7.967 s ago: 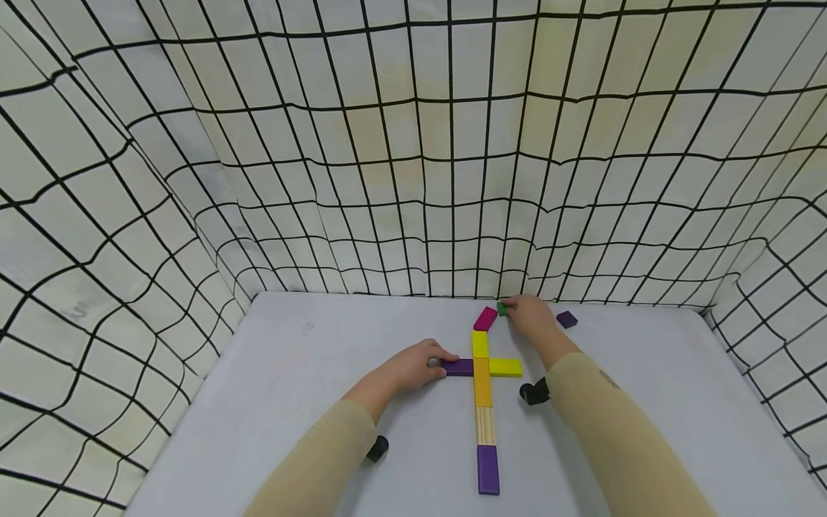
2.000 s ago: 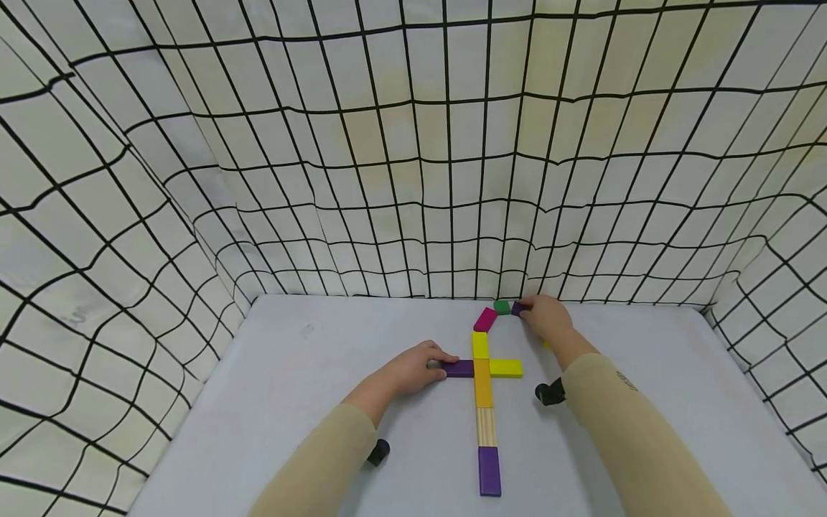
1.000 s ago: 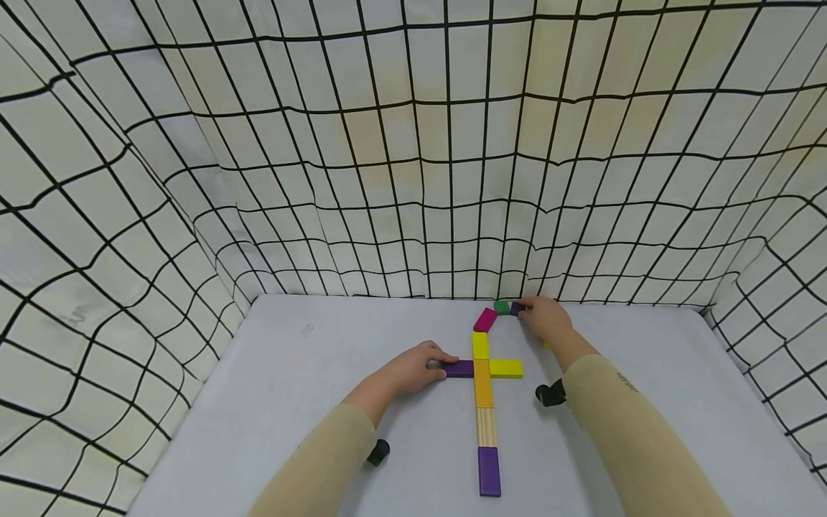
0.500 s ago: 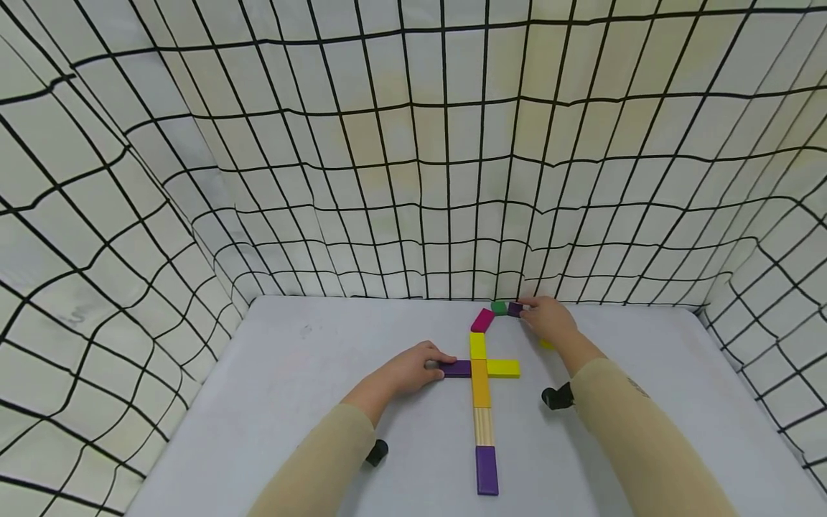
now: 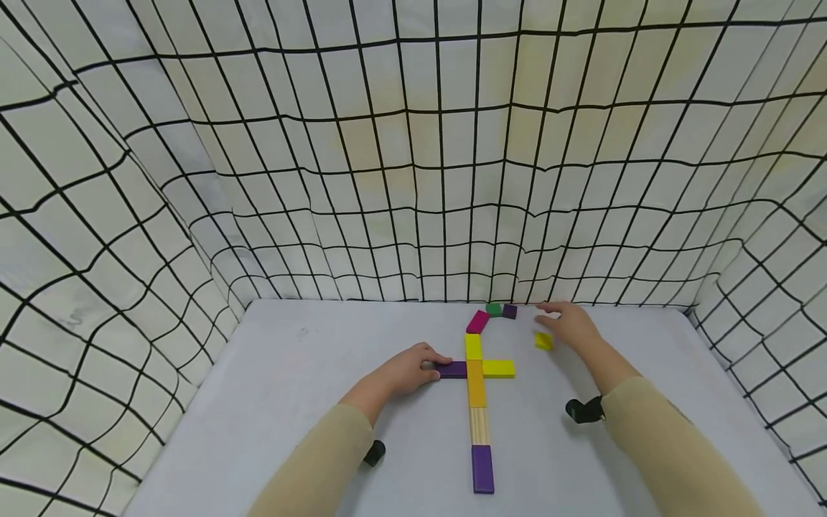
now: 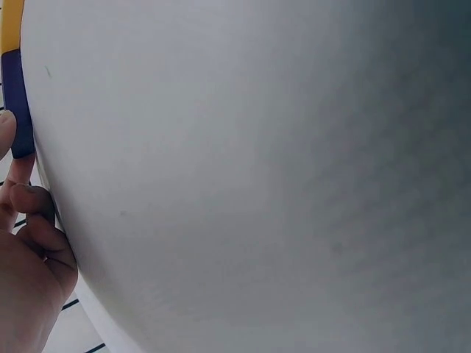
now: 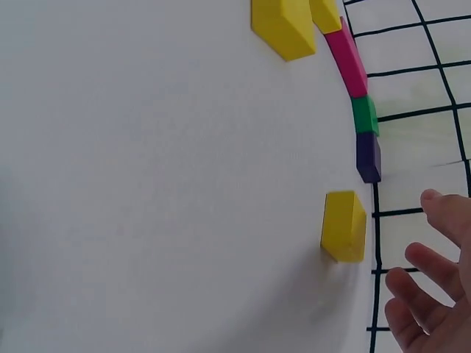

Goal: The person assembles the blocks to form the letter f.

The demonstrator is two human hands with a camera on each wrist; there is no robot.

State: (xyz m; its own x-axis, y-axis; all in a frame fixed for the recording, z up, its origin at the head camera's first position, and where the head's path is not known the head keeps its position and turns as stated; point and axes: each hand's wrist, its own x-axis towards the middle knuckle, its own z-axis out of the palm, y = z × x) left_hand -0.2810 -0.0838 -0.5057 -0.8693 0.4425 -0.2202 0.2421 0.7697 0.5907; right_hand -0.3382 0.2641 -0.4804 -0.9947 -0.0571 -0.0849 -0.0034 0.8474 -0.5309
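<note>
My left hand (image 5: 407, 368) pinches the outer end of a purple block (image 5: 454, 370), whose other end meets an orange block (image 5: 476, 384). Opposite it lies a yellow block (image 5: 499, 369). Above the orange one come a shorter yellow block (image 5: 474, 346), a slanted pink block (image 5: 478, 322), a green block (image 5: 494, 309) and a small dark purple block (image 7: 369, 157), in a curve. Spread fingers on my right hand (image 5: 571, 324) hold nothing; it hovers right of the dark purple block, close to a loose yellow block (image 7: 344, 226).
Below the orange block, a striped wood-coloured piece (image 5: 479, 425) and a long purple block (image 5: 482, 469) continue the column. A black net (image 5: 413, 172) over pale walls surrounds the white table (image 5: 291, 402) at the back and sides. Each wrist carries a black device (image 5: 584, 410).
Earlier my right hand held the green block, then the dark purple block, set beside the green. Now it has let go and moved right, uncovering the loose yellow block. My left hand stays put.
</note>
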